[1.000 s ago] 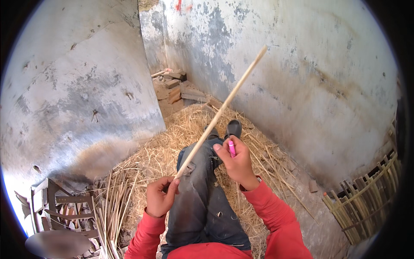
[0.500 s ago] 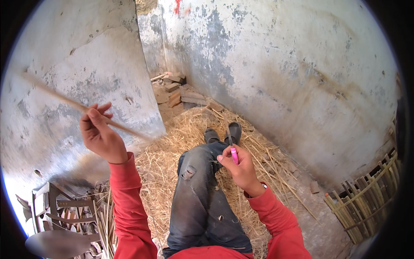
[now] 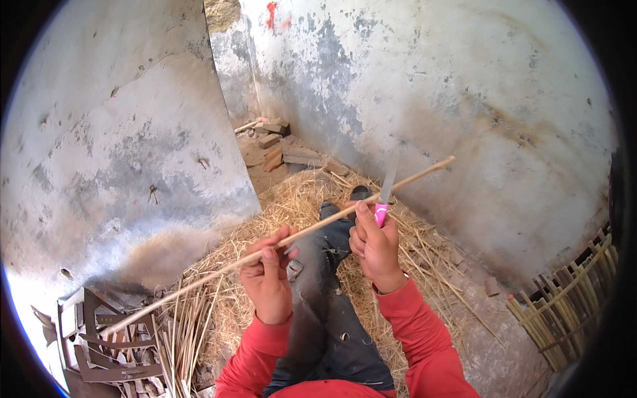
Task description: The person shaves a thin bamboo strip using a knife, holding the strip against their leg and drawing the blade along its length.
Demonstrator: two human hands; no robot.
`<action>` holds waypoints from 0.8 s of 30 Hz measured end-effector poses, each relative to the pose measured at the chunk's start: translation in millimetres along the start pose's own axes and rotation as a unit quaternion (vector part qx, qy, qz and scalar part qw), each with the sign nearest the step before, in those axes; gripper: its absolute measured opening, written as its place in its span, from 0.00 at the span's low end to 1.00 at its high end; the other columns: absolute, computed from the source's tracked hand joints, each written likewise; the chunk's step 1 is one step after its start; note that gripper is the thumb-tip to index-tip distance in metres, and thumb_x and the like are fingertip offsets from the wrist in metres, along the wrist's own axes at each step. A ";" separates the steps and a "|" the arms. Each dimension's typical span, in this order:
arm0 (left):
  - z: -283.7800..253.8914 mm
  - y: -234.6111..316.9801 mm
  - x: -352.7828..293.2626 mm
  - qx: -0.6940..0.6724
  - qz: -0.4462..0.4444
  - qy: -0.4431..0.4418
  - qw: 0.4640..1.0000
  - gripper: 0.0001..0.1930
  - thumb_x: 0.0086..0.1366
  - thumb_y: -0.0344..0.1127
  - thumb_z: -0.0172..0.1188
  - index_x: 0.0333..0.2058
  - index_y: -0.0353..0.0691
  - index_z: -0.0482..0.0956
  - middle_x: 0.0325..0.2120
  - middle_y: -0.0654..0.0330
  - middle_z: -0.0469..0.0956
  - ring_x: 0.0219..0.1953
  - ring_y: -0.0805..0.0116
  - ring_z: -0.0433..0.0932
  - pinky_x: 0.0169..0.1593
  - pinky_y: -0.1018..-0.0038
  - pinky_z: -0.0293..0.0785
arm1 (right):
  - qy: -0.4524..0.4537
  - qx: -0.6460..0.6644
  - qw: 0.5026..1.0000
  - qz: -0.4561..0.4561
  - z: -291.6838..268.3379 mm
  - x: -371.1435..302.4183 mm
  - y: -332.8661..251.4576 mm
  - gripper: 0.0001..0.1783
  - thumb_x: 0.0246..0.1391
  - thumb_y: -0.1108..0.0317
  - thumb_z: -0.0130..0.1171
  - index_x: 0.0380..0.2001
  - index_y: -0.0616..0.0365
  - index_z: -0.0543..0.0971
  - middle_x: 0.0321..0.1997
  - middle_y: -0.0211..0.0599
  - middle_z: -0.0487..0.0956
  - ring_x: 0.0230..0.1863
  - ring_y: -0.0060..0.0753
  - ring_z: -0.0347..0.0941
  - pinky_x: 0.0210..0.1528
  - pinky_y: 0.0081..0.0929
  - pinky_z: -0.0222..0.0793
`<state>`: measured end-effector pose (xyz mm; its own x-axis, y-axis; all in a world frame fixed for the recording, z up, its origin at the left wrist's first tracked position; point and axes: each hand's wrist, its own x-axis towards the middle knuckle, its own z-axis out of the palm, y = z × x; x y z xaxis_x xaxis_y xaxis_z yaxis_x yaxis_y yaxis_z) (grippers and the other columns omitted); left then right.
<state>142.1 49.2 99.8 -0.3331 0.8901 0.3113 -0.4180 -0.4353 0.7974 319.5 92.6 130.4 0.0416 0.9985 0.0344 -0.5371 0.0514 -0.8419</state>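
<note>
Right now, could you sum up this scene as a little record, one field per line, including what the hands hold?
Left hand: grips a long, thin stick
Right hand: holds a knife by its pink handle
Blade: points away from the person; crosses the stick in view, contact unclear
Stick: slants from lower left to upper right
Ground: straw, with loose sticks at left
Far corner: bricks
Lower left: dark frame
Right edge: slatted panel

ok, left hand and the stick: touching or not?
Touching. The head view shows the left hand pinching the stick between thumb and fingers.
</note>
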 end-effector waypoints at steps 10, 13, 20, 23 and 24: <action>-34.6 83.1 -44.9 0.119 -0.359 -0.311 0.872 0.20 0.75 0.39 0.55 0.53 0.26 0.78 0.51 0.43 0.82 0.53 0.52 0.83 0.54 0.64 0.78 | 0.049 -0.023 0.996 -0.065 -18.9 12.3 -10.0 0.15 0.71 0.57 0.56 0.36 0.57 0.78 0.15 0.16 0.53 0.13 0.13 0.48 0.15 0.18 0.44; -37.0 91.9 -35.7 0.296 0.010 -0.274 0.915 0.17 0.68 0.36 0.62 0.49 0.28 0.82 0.47 0.43 0.84 0.49 0.51 0.84 0.54 0.64 0.78 | 0.023 -0.036 0.997 -0.068 -19.3 19.9 -24.3 0.16 0.71 0.56 0.56 0.37 0.58 0.79 0.15 0.16 0.53 0.13 0.13 0.49 0.15 0.18 0.45; -39.7 75.8 -41.2 0.263 -0.269 -0.288 0.881 0.18 0.76 0.31 0.51 0.60 0.33 0.74 0.41 0.55 0.85 0.31 0.73 0.82 0.41 0.77 0.79 | 0.003 -0.015 0.999 -0.049 -17.2 17.1 -39.6 0.16 0.70 0.57 0.58 0.38 0.61 0.81 0.15 0.16 0.57 0.13 0.11 0.49 0.16 0.19 0.42; -33.6 72.3 -38.0 0.226 -0.372 -0.303 0.848 0.17 0.77 0.33 0.49 0.60 0.34 0.74 0.38 0.57 0.85 0.28 0.75 0.81 0.38 0.78 0.78 | -0.006 -0.065 0.997 -0.047 -11.7 19.9 -50.3 0.16 0.70 0.58 0.58 0.38 0.61 0.82 0.15 0.15 0.58 0.14 0.10 0.49 0.16 0.19 0.42; -26.4 69.4 -29.9 0.236 -0.350 -0.334 0.843 0.18 0.79 0.35 0.48 0.61 0.34 0.73 0.37 0.58 0.85 0.28 0.76 0.80 0.36 0.79 0.78 | -0.004 -0.067 0.997 -0.047 -13.2 20.2 -53.1 0.16 0.70 0.58 0.58 0.38 0.61 0.82 0.15 0.15 0.58 0.14 0.10 0.49 0.16 0.19 0.42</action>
<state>100.7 -11.3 132.2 0.4711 0.8532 -0.2239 0.1201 0.1894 0.9745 359.9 109.8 168.7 0.0790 0.9894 0.1217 -0.4136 0.1436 -0.8991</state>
